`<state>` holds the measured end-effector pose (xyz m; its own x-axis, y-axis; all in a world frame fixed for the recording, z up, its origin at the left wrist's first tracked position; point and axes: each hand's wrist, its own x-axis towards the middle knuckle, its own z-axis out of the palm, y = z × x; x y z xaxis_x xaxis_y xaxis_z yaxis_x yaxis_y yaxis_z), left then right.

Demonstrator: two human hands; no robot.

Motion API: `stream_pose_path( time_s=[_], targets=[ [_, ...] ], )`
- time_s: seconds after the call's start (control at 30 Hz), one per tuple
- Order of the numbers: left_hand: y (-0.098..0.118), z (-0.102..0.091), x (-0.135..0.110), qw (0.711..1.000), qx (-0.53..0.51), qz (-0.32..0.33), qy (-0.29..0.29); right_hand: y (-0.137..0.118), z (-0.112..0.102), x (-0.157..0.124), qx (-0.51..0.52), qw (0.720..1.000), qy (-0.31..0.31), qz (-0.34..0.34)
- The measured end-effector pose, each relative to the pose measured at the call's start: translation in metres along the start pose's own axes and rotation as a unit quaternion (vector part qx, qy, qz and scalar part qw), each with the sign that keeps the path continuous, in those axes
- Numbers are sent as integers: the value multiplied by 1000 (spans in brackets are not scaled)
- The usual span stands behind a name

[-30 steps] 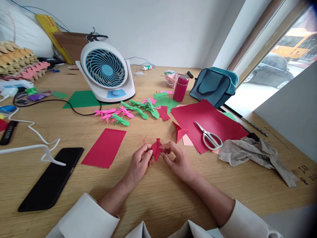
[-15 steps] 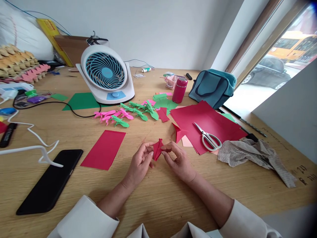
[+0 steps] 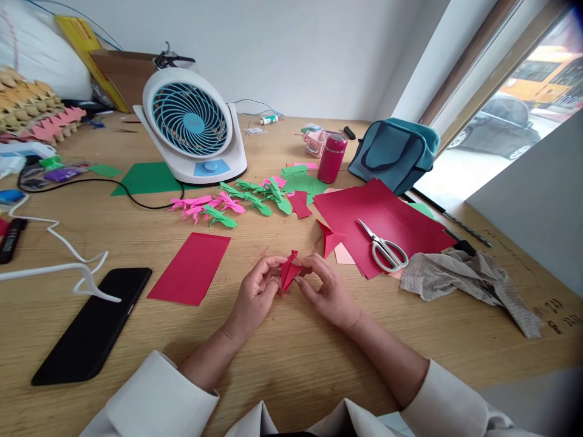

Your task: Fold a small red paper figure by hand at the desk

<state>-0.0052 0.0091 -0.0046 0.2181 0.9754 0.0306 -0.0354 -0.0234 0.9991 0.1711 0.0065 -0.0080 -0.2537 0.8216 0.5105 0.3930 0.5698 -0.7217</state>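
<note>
**Wooden table strewn with coloured paper, both hands on a small red fold**

Pale wood grain of the table [image 3: 291, 364] fills the near view, where white sleeves are cut off by the bottom edge. Just beyond them, the left hand [image 3: 255, 297] and right hand [image 3: 328, 294] each pinch the folded red paper piece [image 3: 288, 272] with their fingertips, holding it between them just above the tabletop.

A black phone [image 3: 93, 325] lies face down to the left, with a red paper rectangle [image 3: 190, 268] near it. To the right, scissors [image 3: 385, 247] rest on a stack of red sheets [image 3: 387, 212], beside a crumpled cloth [image 3: 469, 282]. Dark writing [image 3: 553, 315] on the table's right edge is too distorted to read.

Farther off lie pink and green folded figures [image 3: 228, 206], then a white fan [image 3: 191, 127], a red bottle [image 3: 331, 159] and a blue bag [image 3: 394, 155] whose contents are hidden. Print on the yellow carton [image 3: 77, 36] is unreadable.
</note>
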Motion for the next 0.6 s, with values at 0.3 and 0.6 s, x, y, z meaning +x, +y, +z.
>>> stream_pose_path(
  time_s=[0.3, 0.6],
  targets=[
    [-6, 0, 2, 1000, 7, 14, 3, 3, 2, -1, 10, 1000, -13, 3],
    [-10, -3, 4, 996, 56, 57, 29, 3, 3, -2, 14, 1000, -20, 16]
  ],
)
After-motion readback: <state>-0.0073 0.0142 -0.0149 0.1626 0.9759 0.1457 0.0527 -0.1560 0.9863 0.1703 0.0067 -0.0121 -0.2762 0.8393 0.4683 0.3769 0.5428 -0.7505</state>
